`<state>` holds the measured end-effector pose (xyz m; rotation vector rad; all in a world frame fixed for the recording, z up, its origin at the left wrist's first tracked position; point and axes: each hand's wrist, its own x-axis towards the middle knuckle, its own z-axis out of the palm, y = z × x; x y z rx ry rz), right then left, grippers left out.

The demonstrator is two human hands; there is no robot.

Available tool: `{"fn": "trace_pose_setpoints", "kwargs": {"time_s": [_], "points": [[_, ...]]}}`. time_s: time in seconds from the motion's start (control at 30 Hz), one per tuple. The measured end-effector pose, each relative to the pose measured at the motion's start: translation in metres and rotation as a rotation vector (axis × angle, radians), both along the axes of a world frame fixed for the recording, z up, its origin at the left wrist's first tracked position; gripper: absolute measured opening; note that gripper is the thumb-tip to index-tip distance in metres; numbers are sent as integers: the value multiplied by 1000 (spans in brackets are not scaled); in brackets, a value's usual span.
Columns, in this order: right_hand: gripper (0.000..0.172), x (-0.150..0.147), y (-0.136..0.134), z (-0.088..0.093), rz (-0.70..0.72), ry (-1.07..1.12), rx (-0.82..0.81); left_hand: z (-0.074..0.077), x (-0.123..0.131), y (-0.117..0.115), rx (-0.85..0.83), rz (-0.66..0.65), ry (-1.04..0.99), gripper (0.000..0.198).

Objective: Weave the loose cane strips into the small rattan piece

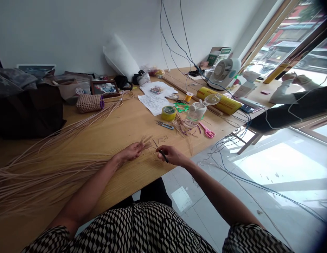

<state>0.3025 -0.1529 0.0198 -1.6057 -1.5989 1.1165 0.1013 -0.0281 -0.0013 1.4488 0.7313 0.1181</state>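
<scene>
My left hand (130, 151) rests over the wooden table (121, 130) and pinches a small bunch of thin pale cane strips (146, 142) at its fingertips. My right hand (172, 156) is shut on a slim dark-handled pointed tool (162, 154), whose tip points up and away from me, close to those strips. Several short cut cane bits (153, 150) are scattered on the wood between my hands. A large spread of long cane strands (47, 175) fans across the table to my left, passing under my left forearm.
A woven cane pouch (88, 103) lies at the far end of the strands. Beyond my hands are pink scissors (207, 130), a small pair of pliers (165, 125), a green tape roll (168, 113) and a glass jar (196, 111). Blue cables (258, 181) hang over the right edge. A co-worker's arm (292, 91) shows far right.
</scene>
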Motion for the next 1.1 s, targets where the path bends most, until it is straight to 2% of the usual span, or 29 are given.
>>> {"fn": "trace_pose_setpoints", "kwargs": {"time_s": [0.3, 0.6, 0.73, 0.93, 1.1], "points": [[37, 0, 6, -2, 50, -52, -13, 3, 2, -2, 85, 12, 47, 57], [36, 2, 21, -4, 110, -98, 12, 1, 3, -3, 57, -37, 36, 57], [37, -2, 22, -7, 78, -44, 70, 0, 3, -1, 38, -36, 49, 56], [33, -3, 14, -23, -4, -39, 129, 3, 2, -1, 35, -62, 64, 60], [35, 0, 15, -22, 67, -23, 123, 3, 3, -1, 40, -79, 83, 61]]}}
